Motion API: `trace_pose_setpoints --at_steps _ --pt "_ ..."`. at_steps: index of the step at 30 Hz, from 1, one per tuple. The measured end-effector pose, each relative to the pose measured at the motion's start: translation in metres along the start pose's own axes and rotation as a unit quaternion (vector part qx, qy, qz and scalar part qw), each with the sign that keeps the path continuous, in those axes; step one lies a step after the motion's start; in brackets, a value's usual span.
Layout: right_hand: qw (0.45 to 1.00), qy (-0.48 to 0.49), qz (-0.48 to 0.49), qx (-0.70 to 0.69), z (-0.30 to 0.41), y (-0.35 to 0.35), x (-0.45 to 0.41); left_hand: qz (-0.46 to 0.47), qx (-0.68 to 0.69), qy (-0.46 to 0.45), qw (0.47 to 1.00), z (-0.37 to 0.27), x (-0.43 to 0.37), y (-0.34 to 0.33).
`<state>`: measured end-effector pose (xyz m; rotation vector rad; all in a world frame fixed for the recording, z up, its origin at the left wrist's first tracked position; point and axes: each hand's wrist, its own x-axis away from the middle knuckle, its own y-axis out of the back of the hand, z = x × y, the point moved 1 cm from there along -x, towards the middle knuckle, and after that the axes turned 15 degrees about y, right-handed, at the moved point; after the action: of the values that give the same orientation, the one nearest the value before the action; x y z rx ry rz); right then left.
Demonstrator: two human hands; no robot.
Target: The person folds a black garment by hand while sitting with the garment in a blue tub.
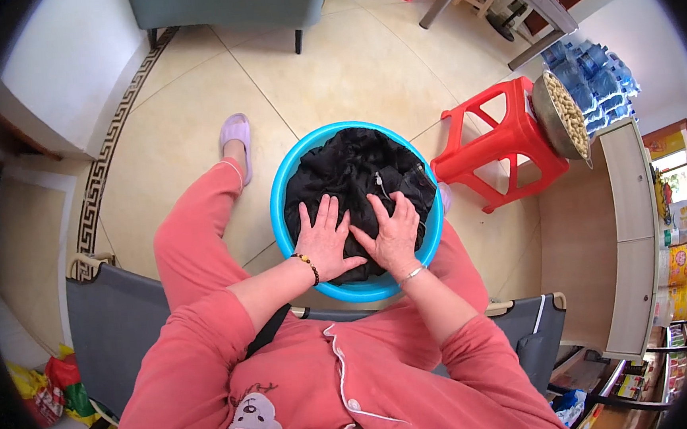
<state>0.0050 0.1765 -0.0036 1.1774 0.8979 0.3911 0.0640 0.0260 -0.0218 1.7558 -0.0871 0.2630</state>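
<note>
A round turquoise plastic basin (280,219) stands between my knees, filled with a bunched black garment (340,161) that has a zipper with a pale pull (379,179). My left hand (325,239), with a beaded bracelet at the wrist, presses on the near left part of the cloth, fingers spread. On the near right part rests my right hand (391,229), its fingers bent and apart just below the zipper pull. Neither hand plainly grips the fabric. The basin's bottom is hidden by the cloth.
A red plastic stool (508,137) at the right bears a metal bowl of peanuts in shells (568,115). Behind it are stacked blue water bottles (599,71) and a pale cabinet (626,195). A grey-green armchair (227,7) stands ahead. A grey folding cot (117,314) lies beneath me.
</note>
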Motion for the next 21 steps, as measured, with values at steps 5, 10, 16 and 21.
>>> trace_pose_setpoints --at_steps 5,10,16,21 --pt "0.999 0.004 0.023 0.034 -0.029 -0.026 -0.013 -0.017 0.034 -0.002 0.999 0.002 0.001 -0.003" --pt "0.999 0.025 0.013 0.024 -0.052 -0.043 -0.022 -0.027 0.044 -0.006 0.999 0.001 0.002 -0.004" --pt "0.993 -0.089 0.072 0.023 -0.058 -0.045 -0.05 -0.018 0.041 0.007 0.999 0.001 0.0 -0.001" --pt "0.974 -0.172 0.147 -0.021 -0.058 -0.021 -0.083 -0.002 0.013 0.019 1.0 -0.003 -0.003 0.0"
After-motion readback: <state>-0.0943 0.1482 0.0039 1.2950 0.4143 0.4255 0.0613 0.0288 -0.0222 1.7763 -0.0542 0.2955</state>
